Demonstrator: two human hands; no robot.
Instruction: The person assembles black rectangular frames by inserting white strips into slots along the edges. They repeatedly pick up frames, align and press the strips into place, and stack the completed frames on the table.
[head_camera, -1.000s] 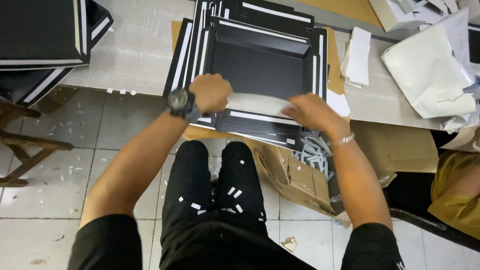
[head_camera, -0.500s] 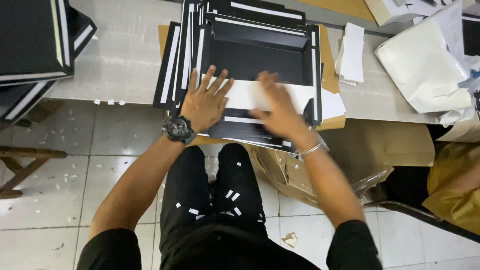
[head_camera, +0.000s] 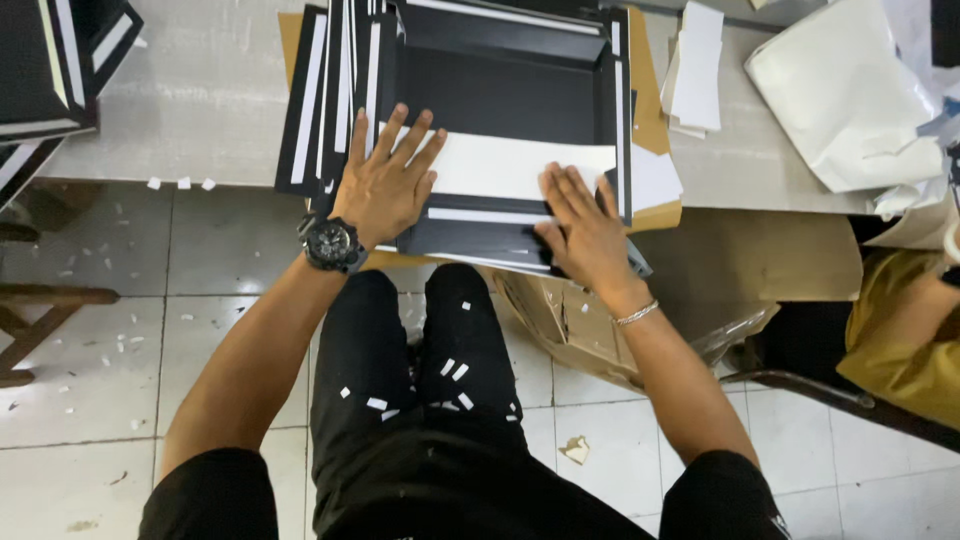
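A black open box (head_camera: 505, 95) with white-striped flaps lies on the grey table (head_camera: 180, 110) in front of me. Across its near wall runs a white paper strip (head_camera: 500, 165). My left hand (head_camera: 385, 180), with a black watch on the wrist, lies flat with spread fingers on the strip's left end. My right hand (head_camera: 580, 225), with a thin bracelet, presses flat on the strip's right end and the box's near flap. Neither hand grips anything.
Stacks of black boxes (head_camera: 55, 65) stand at the far left. White paper sheets (head_camera: 695, 65) and crumpled white wrapping (head_camera: 850, 90) lie to the right. A cardboard box (head_camera: 570, 325) sits under the table edge. Another person's yellow sleeve (head_camera: 900, 330) shows at right. A wooden stool (head_camera: 40, 330) stands at left.
Both hands held the curved white strip by its ends a second ago; now the strip lies flat on the box and both palms press it down.
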